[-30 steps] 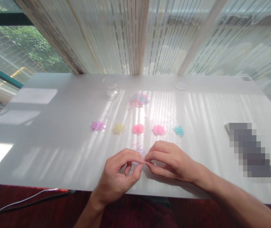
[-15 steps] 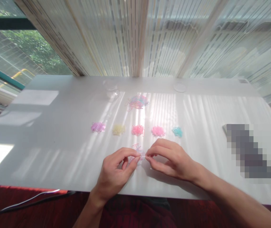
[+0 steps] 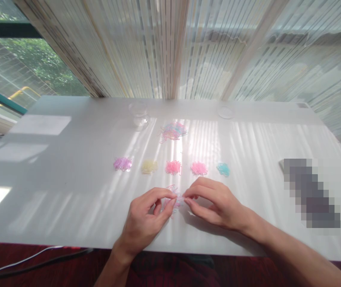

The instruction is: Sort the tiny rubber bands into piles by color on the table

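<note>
Over a small mixed pile of thin, loop-like rubber bands (image 3: pixel 173 204), my two hands meet with their fingertips close together. My left hand (image 3: pixel 149 213) is pinched, thumb against forefinger, at the pile's left side. My right hand (image 3: pixel 213 203) pinches from the right in the same way. A pale, nearly clear rubber band (image 3: pixel 180 197) shows faintly between the two pinches. Beyond the hands lies a row of sorted bands: a purple pile (image 3: pixel 123 164), a yellow pile (image 3: pixel 149 166), a coral pile (image 3: pixel 173 167), a pink pile (image 3: pixel 199 168) and a teal pile (image 3: pixel 223 169).
Farther back is a larger mixed pile of bands (image 3: pixel 174 131). A clear jar (image 3: pixel 139 117) stands behind it to the left, and a clear round lid (image 3: pixel 225 112) lies to the right. A pixelated dark object (image 3: pixel 312 195) rests on the white table (image 3: pixel 68 159) at right.
Both hands stay pinched over the near pile, with hardly any movement. The whole view has shifted slightly, so the table sits a little lower.
</note>
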The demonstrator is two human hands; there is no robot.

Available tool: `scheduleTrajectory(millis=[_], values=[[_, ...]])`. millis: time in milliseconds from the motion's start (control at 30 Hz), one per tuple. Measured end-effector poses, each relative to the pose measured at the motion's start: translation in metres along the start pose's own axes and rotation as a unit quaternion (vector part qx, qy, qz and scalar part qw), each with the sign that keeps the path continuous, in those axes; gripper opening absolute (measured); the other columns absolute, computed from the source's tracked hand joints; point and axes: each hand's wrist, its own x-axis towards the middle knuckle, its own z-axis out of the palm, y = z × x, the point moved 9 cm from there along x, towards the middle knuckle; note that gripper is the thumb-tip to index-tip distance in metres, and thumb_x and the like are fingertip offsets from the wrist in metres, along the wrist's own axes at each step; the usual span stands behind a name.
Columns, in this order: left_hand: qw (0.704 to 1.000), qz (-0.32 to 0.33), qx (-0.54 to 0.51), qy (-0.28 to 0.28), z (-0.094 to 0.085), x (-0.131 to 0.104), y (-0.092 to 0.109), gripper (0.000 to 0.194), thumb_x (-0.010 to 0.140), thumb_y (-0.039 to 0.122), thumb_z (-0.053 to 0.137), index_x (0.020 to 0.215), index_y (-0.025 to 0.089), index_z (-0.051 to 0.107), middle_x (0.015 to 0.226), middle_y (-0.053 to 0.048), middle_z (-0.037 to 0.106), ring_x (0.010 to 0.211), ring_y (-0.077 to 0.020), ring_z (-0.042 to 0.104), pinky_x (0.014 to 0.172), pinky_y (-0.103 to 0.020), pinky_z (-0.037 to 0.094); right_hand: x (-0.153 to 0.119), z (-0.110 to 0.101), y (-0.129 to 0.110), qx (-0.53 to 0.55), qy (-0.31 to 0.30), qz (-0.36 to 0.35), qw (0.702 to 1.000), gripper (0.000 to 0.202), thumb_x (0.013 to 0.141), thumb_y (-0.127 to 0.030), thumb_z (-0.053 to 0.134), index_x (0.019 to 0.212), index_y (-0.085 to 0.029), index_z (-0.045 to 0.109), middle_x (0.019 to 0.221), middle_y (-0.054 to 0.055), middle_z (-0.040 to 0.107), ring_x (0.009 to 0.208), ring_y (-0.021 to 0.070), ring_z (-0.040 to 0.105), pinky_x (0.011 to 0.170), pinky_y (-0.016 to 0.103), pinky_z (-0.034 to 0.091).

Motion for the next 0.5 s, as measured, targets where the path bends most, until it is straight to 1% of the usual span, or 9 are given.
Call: scheduleTrajectory(millis=[233, 300, 400, 500], values=[[1.0, 0.007, -0.013, 0.001, 0.001, 0.004, 0.0, 0.011, 0.093, 0.013, 0.072, 0.098, 0.023, 0.075, 0.089, 0.001, 0.076, 0.06, -0.0063, 0.06, 0.051, -0.013, 0.049, 0.003, -0.001, 0.0, -0.008, 0.011, 0.006, 1.0, 0.013, 0.1, -0.017, 0.058, 0.096, -0.017, 0.07, 0.078, 0.003, 0.068, 0.068, 0.0134, 0.06, 0.062, 0.024, 0.049], [1.0, 0.013, -0.001, 0.006, 0.0, 0.004, 0.0, 0.013, 0.093, 0.013, 0.071, 0.1, 0.023, 0.074, 0.091, 0.002, 0.076, 0.058, -0.0056, 0.057, 0.052, -0.013, 0.049, 0.004, -0.002, 0.001, -0.012, 0.023, 0.009, 1.0, 0.011, 0.099, -0.017, 0.059, 0.095, -0.017, 0.069, 0.078, 0.002, 0.068, 0.068, 0.0132, 0.061, 0.062, 0.024, 0.05], [0.999, 0.03, 0.03, 0.014, -0.004, 0.001, 0.0, 0.015, 0.093, 0.014, 0.071, 0.104, 0.025, 0.073, 0.09, 0.004, 0.075, 0.052, -0.0048, 0.05, 0.052, -0.015, 0.048, 0.003, -0.01, 0.007, -0.041, 0.065, 0.031, 0.997, 0.01, 0.098, -0.013, 0.061, 0.093, -0.017, 0.069, 0.076, 0.001, 0.067, 0.067, 0.0127, 0.062, 0.064, 0.024, 0.052], [0.997, 0.039, 0.057, 0.016, -0.007, -0.001, 0.001, 0.015, 0.094, 0.014, 0.07, 0.103, 0.025, 0.072, 0.085, 0.005, 0.075, 0.05, -0.0055, 0.049, 0.052, -0.016, 0.048, 0.001, -0.023, 0.017, -0.102, 0.124, 0.066, 0.985, 0.01, 0.096, -0.011, 0.062, 0.093, -0.018, 0.069, 0.074, 0.001, 0.067, 0.066, 0.0128, 0.063, 0.063, 0.024, 0.053]])
